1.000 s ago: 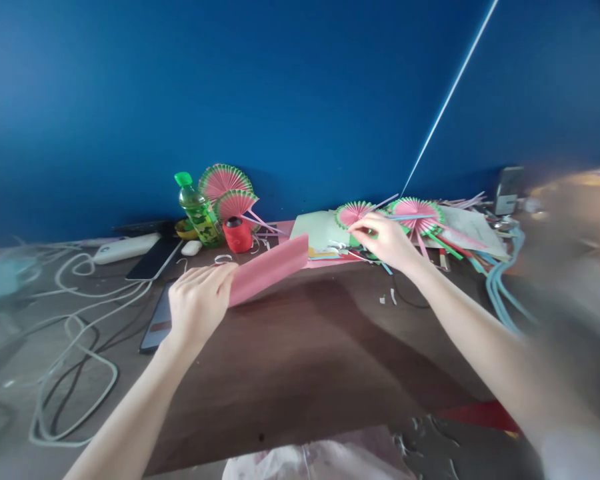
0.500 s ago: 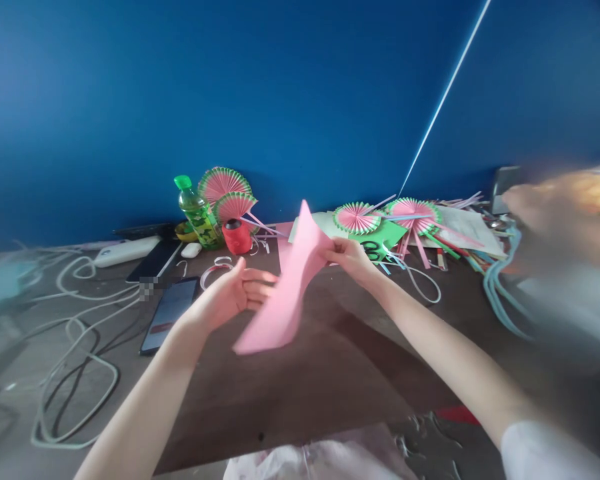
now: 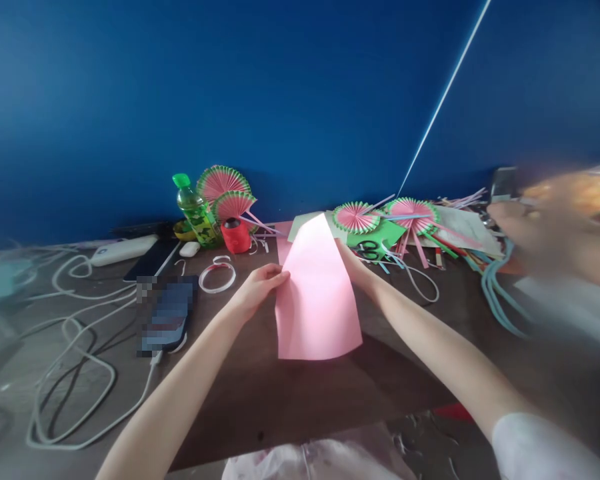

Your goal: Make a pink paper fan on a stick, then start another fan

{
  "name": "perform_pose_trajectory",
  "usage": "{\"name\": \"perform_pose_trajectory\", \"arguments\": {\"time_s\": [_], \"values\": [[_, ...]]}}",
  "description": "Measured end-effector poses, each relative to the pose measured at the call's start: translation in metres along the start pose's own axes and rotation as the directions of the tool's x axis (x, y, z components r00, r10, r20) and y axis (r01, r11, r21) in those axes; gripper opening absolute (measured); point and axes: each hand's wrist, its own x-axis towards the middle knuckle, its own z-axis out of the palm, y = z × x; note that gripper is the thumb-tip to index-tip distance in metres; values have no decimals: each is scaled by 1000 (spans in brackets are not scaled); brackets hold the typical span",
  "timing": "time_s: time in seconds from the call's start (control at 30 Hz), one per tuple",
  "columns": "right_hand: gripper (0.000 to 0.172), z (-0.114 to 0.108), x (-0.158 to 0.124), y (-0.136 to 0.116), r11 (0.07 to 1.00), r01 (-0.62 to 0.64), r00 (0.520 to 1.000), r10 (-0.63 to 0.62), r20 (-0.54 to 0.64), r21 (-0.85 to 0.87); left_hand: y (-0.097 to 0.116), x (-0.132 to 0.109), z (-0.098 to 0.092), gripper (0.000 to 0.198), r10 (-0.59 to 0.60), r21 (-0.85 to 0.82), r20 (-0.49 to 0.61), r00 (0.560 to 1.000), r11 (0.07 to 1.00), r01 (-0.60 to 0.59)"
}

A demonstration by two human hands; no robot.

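A sheet of pink paper (image 3: 317,300) is held up, slightly curved, over the brown table. My left hand (image 3: 265,280) pinches its left edge, the thumb on the near face. At the sheet's right edge is my right hand (image 3: 353,263), its fingers hidden behind the paper that it grips. Beyond the sheet, green paper (image 3: 387,233) lies under black-handled scissors (image 3: 369,250), and another pink sheet (image 3: 283,250) shows behind.
Pink-and-green pleated paper fans (image 3: 357,218) lie along the blue wall. At left are a green-capped bottle (image 3: 195,210), a red container (image 3: 236,237), a phone (image 3: 173,310) and looped white cables (image 3: 113,383). Another person's blurred arm (image 3: 550,233) reaches in at right.
The pink paper has turned from nearly edge-on to face me. My left hand, open beside it before, now grips its left edge. My right hand has slipped mostly behind the sheet.
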Motion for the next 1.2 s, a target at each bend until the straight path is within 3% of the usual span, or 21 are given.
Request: {"name": "perform_pose_trajectory", "arguments": {"time_s": [0.1,0.17,0.3,0.37,0.47,0.53,0.6,0.67,0.73,0.83,1.0,1.2], "values": [[9,-14,3,8,996,-44,999,45,17,-75,-1,-5,-9,39,12,36,-92,996,999,-9],[7,-28,6,15,980,-152,984,162,72,-130,-6,-8,-19,43,44,83,-170,984,996,-30],[7,-54,4,34,867,-195,912,332,240,-458,-27,-15,-39,54,134,377,-317,939,926,-5],[6,-59,0,43,712,-127,919,347,188,-691,-39,-23,-45,56,232,578,-284,930,816,-27],[26,-51,-11,51,587,-110,958,278,72,-802,-47,-36,-47,50,371,854,-170,913,518,-51],[34,-37,-17,49,491,-79,989,150,-5,-868,-45,-39,-45,45,424,944,-129,897,328,-19],[28,-20,-22,45,429,-7,1000,-9,-12,-903,-41,-35,-40,39,471,974,-52,881,217,-58],[26,-1,-25,41,502,81,995,-84,44,-861,-38,-23,-33,37,481,967,84,873,171,-188],[29,19,-28,43,598,127,992,-75,103,-791,-39,-8,-24,40,438,943,196,877,161,-291],[35,43,-33,53,652,162,985,-63,160,-741,-47,8,-10,45,365,927,270,891,150,-343],[40,54,-41,67,684,158,986,-76,146,-712,-55,8,8,50,291,964,176,940,141,-224],[44,52,-39,65,680,133,987,-29,156,-721,-55,6,15,49,324,981,120,938,106,-162]]}}
